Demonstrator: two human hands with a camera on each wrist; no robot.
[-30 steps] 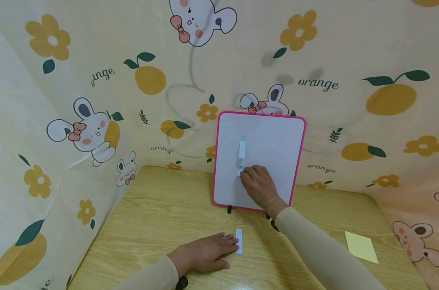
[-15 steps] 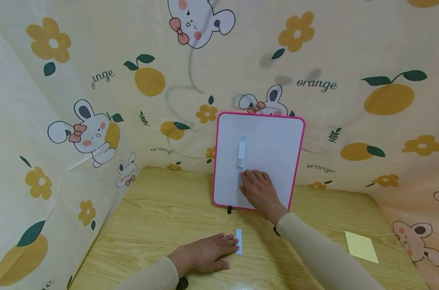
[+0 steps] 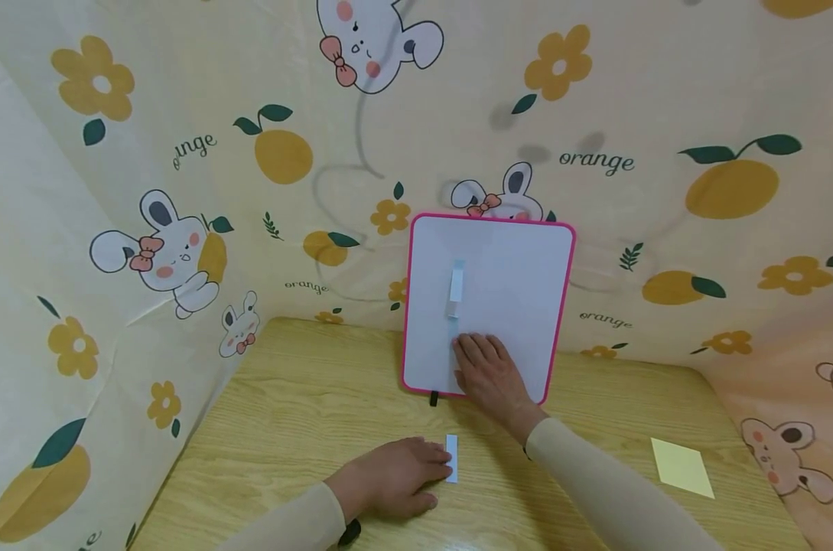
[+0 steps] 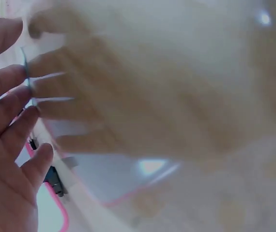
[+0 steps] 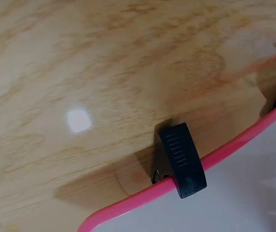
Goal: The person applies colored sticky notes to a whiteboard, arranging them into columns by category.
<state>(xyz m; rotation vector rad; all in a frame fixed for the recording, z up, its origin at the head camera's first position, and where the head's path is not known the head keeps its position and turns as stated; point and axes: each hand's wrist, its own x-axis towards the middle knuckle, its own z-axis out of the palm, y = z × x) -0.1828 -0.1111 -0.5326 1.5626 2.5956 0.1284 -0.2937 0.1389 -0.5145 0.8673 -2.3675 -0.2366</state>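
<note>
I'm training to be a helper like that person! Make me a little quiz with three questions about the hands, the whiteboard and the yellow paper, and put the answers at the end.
1. Which hand is against the whiteboard?
A) only the left
B) only the right
C) both

2. True or false: the yellow paper lies on the table.

3. Fill in the missing word: the frame around the whiteboard is ____.

Key:
1. B. The right hand is there, while the left hand touches a light blue strip on the table.
2. True.
3. Pink.
</note>
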